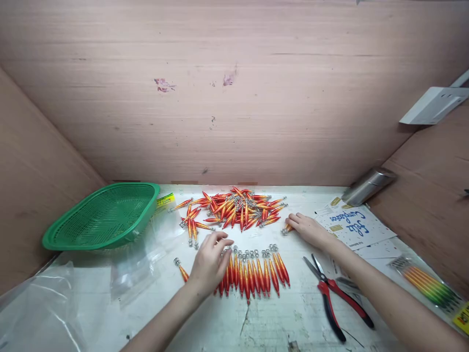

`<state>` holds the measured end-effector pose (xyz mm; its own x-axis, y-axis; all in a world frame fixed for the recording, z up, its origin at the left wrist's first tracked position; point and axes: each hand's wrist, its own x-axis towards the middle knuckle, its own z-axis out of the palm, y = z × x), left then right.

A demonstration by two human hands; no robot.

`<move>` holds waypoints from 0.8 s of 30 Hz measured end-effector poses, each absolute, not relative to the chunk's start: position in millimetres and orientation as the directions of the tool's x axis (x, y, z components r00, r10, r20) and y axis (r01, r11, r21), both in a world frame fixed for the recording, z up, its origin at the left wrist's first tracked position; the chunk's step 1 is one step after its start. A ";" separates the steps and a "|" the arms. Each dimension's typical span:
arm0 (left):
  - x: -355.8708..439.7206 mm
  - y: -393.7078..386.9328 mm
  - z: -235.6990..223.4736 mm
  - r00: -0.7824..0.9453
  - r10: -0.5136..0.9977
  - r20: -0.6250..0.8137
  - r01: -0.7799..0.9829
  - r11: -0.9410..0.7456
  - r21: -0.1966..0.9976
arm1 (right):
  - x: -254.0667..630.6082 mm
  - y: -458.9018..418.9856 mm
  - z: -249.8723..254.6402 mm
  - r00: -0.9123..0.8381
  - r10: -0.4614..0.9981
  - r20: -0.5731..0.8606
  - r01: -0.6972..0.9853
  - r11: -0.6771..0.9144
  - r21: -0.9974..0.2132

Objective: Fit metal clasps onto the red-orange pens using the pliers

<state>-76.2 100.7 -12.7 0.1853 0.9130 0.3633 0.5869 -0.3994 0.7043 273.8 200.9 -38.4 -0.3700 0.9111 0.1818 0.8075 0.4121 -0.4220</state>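
row-laying, seemingly: right hand (302,227) pinching lure (286,230); left hand (210,259) over near row (255,275) (grip hidden, can't tell); next calls for even spacing.

White tabletop (157,325) inside pinkish-brown board walls (256,137). Bare left hand (210,259) over a neat row of slim red-and-orange lures (253,278) with silver wire crowns; bare right hand (305,228), fingers curled over a single matching lure (286,229), beside a loose heap of more (240,211). Left, oval green mesh basket (106,215); right, open red-and-black-handled pliers (323,279).
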 end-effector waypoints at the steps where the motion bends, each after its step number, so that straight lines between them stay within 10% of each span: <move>1: -67.9 94.2 -11.7 0.189 0.923 0.335 0.550 -0.382 0.743 | 270.1 195.3 -33.3 -0.352 0.919 0.178 0.795 0.394 -0.462; 9: -15.1 55.1 3.8 0.227 0.973 -0.039 0.024 0.034 0.999 | 180.8 76.1 10.5 -0.319 0.939 0.130 0.507 0.285 -0.814; 13: -1.5 44.0 15.5 0.238 0.936 -0.259 -0.379 0.335 0.863 | 147.7 42.9 23.1 -0.194 0.964 0.184 0.459 0.255 -0.851; 24: -12.8 31.2 25.8 0.265 0.902 -0.340 -0.426 0.426 0.798 | 142.1 27.8 34.5 -0.116 0.972 -0.203 -0.125 -0.217 -0.968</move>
